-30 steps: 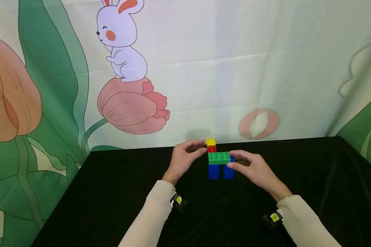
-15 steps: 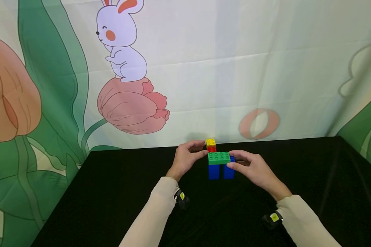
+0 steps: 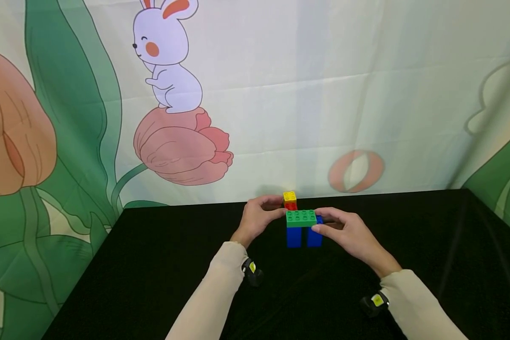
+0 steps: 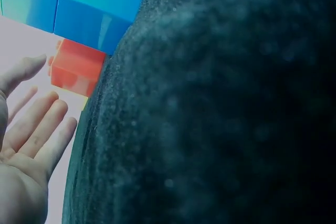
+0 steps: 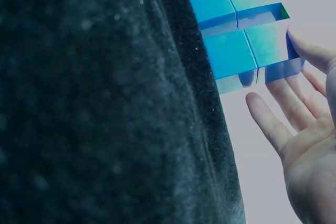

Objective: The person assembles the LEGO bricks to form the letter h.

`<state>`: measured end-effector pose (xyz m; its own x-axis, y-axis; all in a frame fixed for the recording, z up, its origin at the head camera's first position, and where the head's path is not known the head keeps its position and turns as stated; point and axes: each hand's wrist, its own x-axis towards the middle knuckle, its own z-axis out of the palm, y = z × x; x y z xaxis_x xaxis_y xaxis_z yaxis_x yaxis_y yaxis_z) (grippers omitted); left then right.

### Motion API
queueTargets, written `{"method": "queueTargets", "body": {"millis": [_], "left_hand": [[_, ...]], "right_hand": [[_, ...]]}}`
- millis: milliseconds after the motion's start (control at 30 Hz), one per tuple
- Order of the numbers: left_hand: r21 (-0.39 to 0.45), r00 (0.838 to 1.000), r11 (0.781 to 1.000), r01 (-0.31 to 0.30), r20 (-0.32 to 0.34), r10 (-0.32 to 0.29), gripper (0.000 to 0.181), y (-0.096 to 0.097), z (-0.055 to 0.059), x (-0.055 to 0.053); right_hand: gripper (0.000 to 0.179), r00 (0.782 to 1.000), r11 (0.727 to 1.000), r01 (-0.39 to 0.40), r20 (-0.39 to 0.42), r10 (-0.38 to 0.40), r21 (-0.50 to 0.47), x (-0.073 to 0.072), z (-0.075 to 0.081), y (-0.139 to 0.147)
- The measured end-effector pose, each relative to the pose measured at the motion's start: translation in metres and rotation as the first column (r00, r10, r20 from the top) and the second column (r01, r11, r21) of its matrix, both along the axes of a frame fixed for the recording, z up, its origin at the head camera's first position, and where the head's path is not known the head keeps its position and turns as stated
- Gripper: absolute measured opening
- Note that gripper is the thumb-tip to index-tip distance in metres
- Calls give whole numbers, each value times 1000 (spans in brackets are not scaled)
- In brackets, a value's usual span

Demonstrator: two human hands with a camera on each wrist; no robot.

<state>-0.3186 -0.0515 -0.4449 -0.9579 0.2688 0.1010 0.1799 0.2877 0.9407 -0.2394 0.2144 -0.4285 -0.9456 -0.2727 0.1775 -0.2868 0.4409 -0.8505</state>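
Observation:
In the head view a green brick (image 3: 301, 218) with studs on top bridges a left blue column (image 3: 294, 237) and a right blue column (image 3: 314, 237). A yellow brick (image 3: 289, 196) sits on a red brick (image 3: 291, 206) behind its left end. My right hand (image 3: 349, 232) holds the upper right blue column, thumb in front and fingers behind; the right wrist view has that thumb (image 5: 312, 53) against the upper blue brick (image 5: 270, 44). At the left, my left hand (image 3: 258, 217) has its thumb close to the green brick's corner. Its fingers (image 4: 44, 129) are extended beside the red brick (image 4: 77, 67), apart from it.
A black cloth (image 3: 170, 264) covers the table, its back edge just behind the bricks. Beyond hangs a pale curtain (image 3: 280, 94) printed with a rabbit and flowers. Each wrist wears a small black camera, one on the left wrist (image 3: 252, 272).
My left hand has moved slightly right, bringing its thumb closer to the green brick. My right hand and the bricks stay as they were.

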Motion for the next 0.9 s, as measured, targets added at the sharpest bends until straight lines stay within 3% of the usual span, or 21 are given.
{"method": "queueTargets", "body": {"millis": [900], "left_hand": [[-27,999,1000,14,31,-13,31,4,-8,-1]], "right_hand": [[52,1000,1000,12,16,-13,20,-2,-1,0]]}}
